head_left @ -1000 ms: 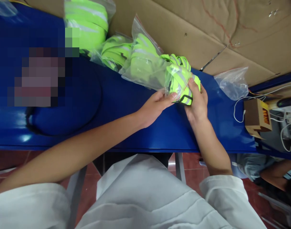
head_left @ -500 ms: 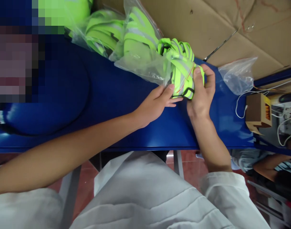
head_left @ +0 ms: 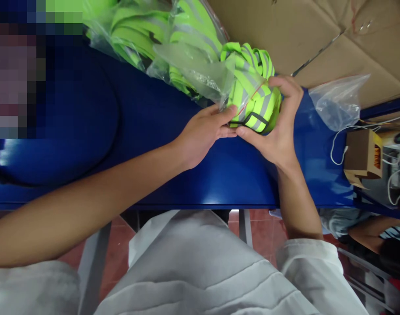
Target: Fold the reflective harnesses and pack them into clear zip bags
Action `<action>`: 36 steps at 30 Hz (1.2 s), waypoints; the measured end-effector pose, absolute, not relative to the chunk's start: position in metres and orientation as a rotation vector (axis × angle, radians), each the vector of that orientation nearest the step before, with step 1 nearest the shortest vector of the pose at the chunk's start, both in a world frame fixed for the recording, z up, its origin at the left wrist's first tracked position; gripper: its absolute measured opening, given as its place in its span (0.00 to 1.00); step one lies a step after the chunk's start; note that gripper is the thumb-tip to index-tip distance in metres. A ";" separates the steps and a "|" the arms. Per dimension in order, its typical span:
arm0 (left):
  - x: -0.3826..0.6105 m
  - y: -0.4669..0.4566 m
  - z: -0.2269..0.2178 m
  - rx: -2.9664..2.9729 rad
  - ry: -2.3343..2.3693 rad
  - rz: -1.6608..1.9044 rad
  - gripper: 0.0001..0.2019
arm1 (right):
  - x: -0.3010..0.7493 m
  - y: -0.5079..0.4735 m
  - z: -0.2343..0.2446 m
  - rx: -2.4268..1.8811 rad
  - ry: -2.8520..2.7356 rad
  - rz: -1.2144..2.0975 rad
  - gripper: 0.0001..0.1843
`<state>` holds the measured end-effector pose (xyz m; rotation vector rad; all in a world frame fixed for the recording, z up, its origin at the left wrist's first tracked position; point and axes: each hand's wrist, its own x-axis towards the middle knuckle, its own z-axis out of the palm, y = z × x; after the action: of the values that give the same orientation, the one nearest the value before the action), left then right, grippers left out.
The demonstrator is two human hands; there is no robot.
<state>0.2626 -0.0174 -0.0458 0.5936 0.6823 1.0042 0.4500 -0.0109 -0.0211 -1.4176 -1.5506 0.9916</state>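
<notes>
A rolled bundle of neon yellow-green reflective strap (head_left: 267, 107), with grey stripes and a black buckle, is partly inside a clear zip bag (head_left: 216, 83). The bag's red seal line crosses the roll. My left hand (head_left: 208, 129) pinches the bag's edge at the bundle's lower left, thumb on top and fingers beneath. Around the right side of the roll curls my right hand (head_left: 280, 122), thumb along the bottom by the buckle and fingers over the upper right. Behind the clear bag lie more bagged neon straps (head_left: 137, 35).
Cardboard (head_left: 301, 30) stands along the back of the blue table (head_left: 147, 113). At right are a loose clear bag (head_left: 339, 103), a white cable (head_left: 333, 148) and a small open carton (head_left: 362, 153). Another person's arm (head_left: 367, 232) shows at lower right.
My right thumb has moved from the front of the bundle down to its lower edge. The roll has turned slightly, and more of it appears covered by the bag.
</notes>
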 end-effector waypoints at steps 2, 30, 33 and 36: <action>0.259 -0.014 -0.045 0.645 0.719 0.982 0.13 | 0.451 -0.009 -0.022 -1.370 -1.642 0.892 0.45; 0.254 -0.014 -0.030 0.554 0.622 0.914 0.18 | 0.434 -0.024 -0.029 -1.231 -1.779 0.602 0.27; 0.259 -0.016 -0.038 0.568 0.640 0.943 0.21 | 0.427 -0.026 -0.033 -1.270 -1.686 0.650 0.33; 0.264 -0.020 -0.043 0.557 0.604 0.956 0.21 | 0.422 -0.027 -0.038 -1.327 -1.618 0.677 0.38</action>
<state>0.2639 -0.0205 -0.0430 0.5572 0.6038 0.9556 0.4222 -0.0271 -0.0380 -1.3275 -1.6177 0.6770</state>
